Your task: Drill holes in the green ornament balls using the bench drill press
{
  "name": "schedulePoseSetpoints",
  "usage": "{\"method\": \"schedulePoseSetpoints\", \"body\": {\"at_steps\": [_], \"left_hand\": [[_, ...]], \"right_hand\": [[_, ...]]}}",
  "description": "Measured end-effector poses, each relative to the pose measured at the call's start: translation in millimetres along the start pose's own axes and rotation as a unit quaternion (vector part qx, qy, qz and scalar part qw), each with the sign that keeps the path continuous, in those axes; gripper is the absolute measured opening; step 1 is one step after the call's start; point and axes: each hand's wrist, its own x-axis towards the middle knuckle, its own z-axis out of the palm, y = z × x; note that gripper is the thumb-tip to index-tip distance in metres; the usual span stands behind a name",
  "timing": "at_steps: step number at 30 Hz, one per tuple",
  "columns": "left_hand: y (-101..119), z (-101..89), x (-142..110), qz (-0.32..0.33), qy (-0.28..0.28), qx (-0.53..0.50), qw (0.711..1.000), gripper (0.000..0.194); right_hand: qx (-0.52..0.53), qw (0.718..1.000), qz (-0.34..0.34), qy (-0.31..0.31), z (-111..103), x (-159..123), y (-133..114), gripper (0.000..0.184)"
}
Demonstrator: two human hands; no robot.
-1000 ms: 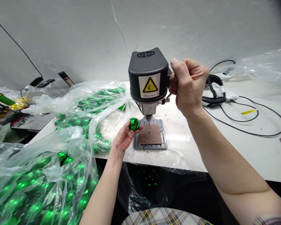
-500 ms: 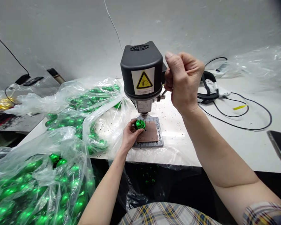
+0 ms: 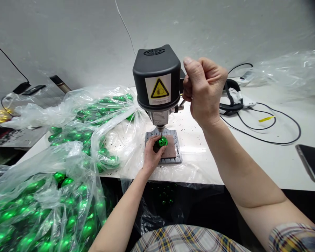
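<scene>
Between the thumb and fingers of my left hand [image 3: 152, 152] is a shiny green ball ornament [image 3: 163, 141]. It rests over a brown board [image 3: 170, 150] on the grey slotted base plate [image 3: 177, 160] of a small bench drill press [image 3: 157, 77]. The drill's chuck [image 3: 161, 128] is directly above the ball; whether the bit touches it I cannot tell. My right hand [image 3: 206, 89] is raised beside the black motor housing, closed in a fist around the drill press lever [image 3: 182, 103], most of which the fingers hide.
Clear plastic bags of green balls [image 3: 86, 122] lie left of the drill, with another large bag [image 3: 42, 210] in front. Right of it are a black-and-white headset [image 3: 232, 101], looping cables [image 3: 286, 142] and a phone [image 3: 311, 164]. Dark shavings dot the white table [image 3: 196, 171].
My left hand has moved the green ball slightly right, from the board's left side to beneath the chuck. My right hand keeps its grip on the lever at about the same height.
</scene>
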Motion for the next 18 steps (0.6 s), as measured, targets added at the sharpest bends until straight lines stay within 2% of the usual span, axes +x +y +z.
{"method": "schedulePoseSetpoints", "body": {"at_steps": [5,12,18], "left_hand": [[-0.1,1.6,-0.5,-0.075,0.006,-0.102,0.992,0.053],[-5.4,2.8,-0.5,-0.09,0.003,-0.114,0.989,0.053],[-5.9,1.8,-1.3,-0.089,-0.003,-0.115,0.989,0.051]], "right_hand": [[-0.031,1.0,-0.002,0.004,-0.4,-4.9,-1.0,0.06],[0.012,0.998,-0.048,0.025,-2.3,-29.7,-4.7,0.054],[0.008,0.991,-0.131,0.033,-8.1,-55.0,3.1,0.054]]}}
